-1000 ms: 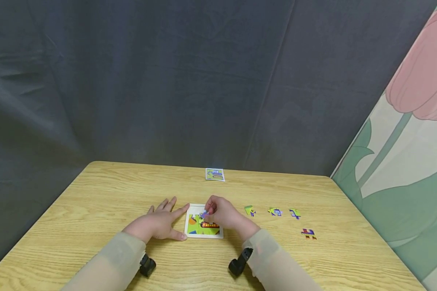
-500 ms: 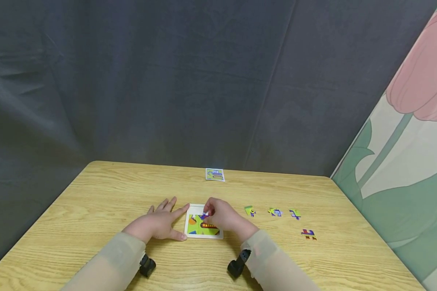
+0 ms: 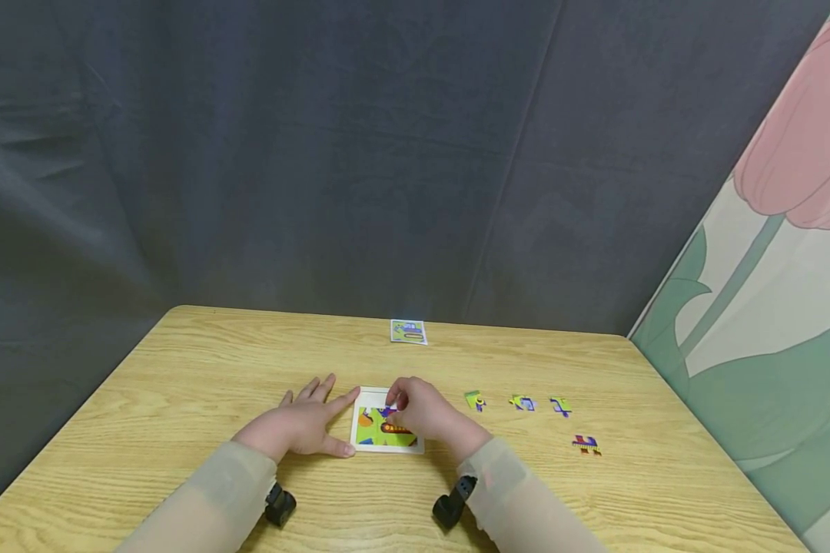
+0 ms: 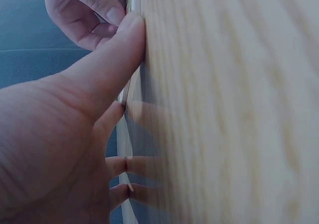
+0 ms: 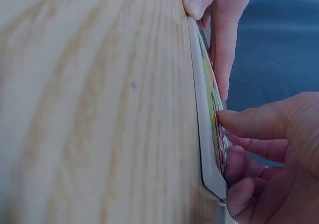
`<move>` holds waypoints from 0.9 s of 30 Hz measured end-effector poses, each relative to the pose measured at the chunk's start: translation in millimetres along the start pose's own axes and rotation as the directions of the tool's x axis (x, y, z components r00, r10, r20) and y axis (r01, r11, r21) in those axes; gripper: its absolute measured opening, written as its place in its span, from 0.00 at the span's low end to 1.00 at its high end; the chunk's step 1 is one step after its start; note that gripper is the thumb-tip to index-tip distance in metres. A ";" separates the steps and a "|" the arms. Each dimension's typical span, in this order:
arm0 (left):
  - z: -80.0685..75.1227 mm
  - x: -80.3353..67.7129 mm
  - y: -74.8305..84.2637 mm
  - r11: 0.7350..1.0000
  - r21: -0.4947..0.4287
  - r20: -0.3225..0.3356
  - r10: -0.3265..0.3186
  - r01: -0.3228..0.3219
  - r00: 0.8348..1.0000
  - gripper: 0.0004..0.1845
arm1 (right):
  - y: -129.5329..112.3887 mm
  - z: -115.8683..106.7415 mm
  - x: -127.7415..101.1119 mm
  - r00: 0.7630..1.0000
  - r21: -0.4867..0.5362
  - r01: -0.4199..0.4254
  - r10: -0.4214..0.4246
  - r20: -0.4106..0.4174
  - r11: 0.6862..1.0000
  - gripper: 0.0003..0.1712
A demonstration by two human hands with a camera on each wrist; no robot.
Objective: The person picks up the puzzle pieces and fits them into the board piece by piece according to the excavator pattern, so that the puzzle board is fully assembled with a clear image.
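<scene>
A white-rimmed puzzle tray (image 3: 390,450) lies flat on the wooden table, its lower part filled with green pieces and a red-orange track. My left hand (image 3: 304,426) rests at its left side, fingers spread, with forefinger and thumb against the rim. Over the tray's upper right, my right hand (image 3: 425,407) pinches a purple puzzle piece (image 3: 388,412) low in the picture, mostly hidden by the fingers. In the right wrist view the thumb (image 5: 259,122) comes down onto the picture surface, and the other fingers curl beside the tray's edge.
Several loose puzzle pieces lie to the right, among them a green one (image 3: 474,401) and a red-purple one (image 3: 585,445). A small picture card (image 3: 409,332) sits near the far table edge. Behind hangs a dark curtain (image 3: 318,169).
The right hand has shifted very slightly left, and the purple piece has turned and settled lower among the tray's pieces. The left hand stays in place.
</scene>
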State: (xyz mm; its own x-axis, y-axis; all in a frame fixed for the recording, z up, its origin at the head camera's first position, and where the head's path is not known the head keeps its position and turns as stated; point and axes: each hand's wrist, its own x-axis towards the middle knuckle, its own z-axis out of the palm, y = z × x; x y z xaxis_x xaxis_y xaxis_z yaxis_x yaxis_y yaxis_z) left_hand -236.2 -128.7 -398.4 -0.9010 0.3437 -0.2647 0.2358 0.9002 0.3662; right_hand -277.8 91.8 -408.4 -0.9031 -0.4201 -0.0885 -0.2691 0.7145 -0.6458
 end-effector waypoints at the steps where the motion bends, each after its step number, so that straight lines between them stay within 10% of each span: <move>1: 0.0 0.2 -0.1 1.000 0.004 0.008 -0.004 0.004 1.000 0.52 | -0.3 -0.3 -0.5 1.000 0.000 0.000 0.000 0.000 1.000 0.10; 27: 1.2 0.0 -0.7 1.000 0.005 -0.004 -0.007 0.007 1.000 0.52 | 28.2 -42.6 -21.1 0.984 0.178 0.119 -0.092 -0.153 0.977 0.07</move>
State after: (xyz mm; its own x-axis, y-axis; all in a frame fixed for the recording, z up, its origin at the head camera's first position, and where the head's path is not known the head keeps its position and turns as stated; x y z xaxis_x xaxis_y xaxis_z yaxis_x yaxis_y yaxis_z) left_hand -235.9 -129.0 -399.7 -0.9041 0.3360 -0.2642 0.2309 0.9041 0.3597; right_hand -280.6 144.7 -392.4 -0.9152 -0.3931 0.0884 -0.3106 0.5484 -0.7764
